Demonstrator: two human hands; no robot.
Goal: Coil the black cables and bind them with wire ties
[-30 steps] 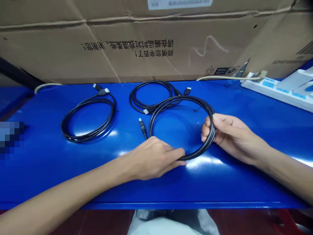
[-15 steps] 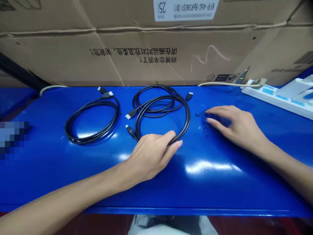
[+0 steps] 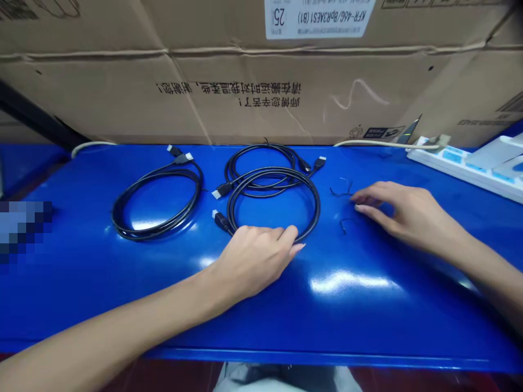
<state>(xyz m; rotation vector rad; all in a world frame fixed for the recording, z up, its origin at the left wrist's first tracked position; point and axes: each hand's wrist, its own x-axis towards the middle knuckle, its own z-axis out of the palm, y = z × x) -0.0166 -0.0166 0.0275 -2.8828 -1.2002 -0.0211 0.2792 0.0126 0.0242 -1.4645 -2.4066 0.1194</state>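
Note:
Three black coiled cables lie on a blue table [image 3: 368,305]. My left hand [image 3: 253,261] rests on the near edge of the middle coil [image 3: 314,201], fingers curled over it. A second coil [image 3: 261,158] sits just behind, partly overlapped by it. A third coil [image 3: 157,204] lies to the left. My right hand [image 3: 402,215] lies palm down to the right, fingers stretched toward two thin black wire ties [image 3: 342,191] on the table, its fingertips at or just short of the farther one.
A large cardboard box [image 3: 245,81] stands along the back of the table. A white power strip [image 3: 469,163] with its white cord lies at the back right. The table's front edge runs just below my arms.
My right hand let go of the coil's right side and moved right to the wire ties. My left hand slid the coil left and back. The coil now lies flat.

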